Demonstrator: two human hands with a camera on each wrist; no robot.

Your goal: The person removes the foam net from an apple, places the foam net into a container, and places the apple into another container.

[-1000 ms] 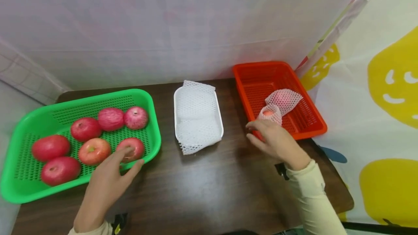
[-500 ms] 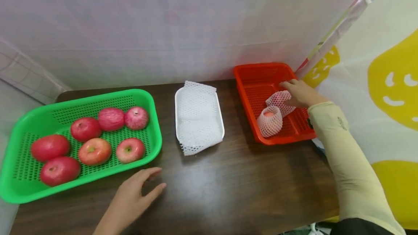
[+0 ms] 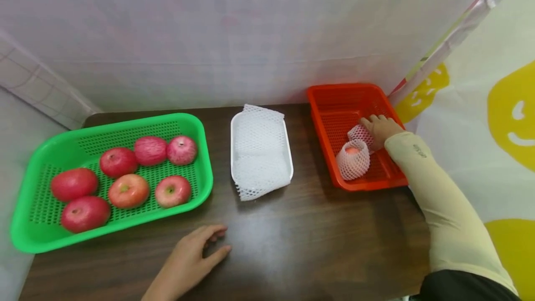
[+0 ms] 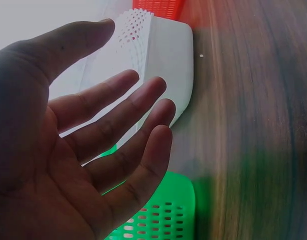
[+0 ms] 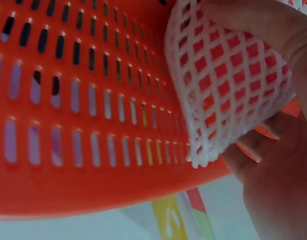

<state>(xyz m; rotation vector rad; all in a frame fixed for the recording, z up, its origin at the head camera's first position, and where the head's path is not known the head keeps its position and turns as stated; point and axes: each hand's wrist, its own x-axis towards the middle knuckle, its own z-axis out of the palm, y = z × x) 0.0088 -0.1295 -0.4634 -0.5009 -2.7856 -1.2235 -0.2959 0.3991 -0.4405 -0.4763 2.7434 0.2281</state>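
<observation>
My right hand (image 3: pixel 382 130) reaches into the red basket (image 3: pixel 344 185) and grips an apple in a white foam net (image 5: pixel 233 75). In the right wrist view the thumb lies on one side of the net and the fingers curl round the other. Beside it, nearer the front of the basket, stands a second netted apple (image 3: pixel 353 161), its top showing through the net's opening. My left hand (image 3: pixel 188 257) holds nothing, its fingers loosely bent and spread over the table in front of the green basket (image 3: pixel 125 229).
The green basket holds several bare red apples (image 3: pixel 173 191). Between the two baskets stands a white tray (image 3: pixel 232 152) with flat white foam nets (image 3: pixel 261 147) in it, their ends hanging over its rim. A brown table (image 3: pixel 292 240) lies beneath; a pale curtain (image 3: pixel 209 36) closes off the back.
My right hand has moved from the front netted apple to the rear one and grips it. My left hand has drawn back from the green basket, toward the right and nearer to me.
</observation>
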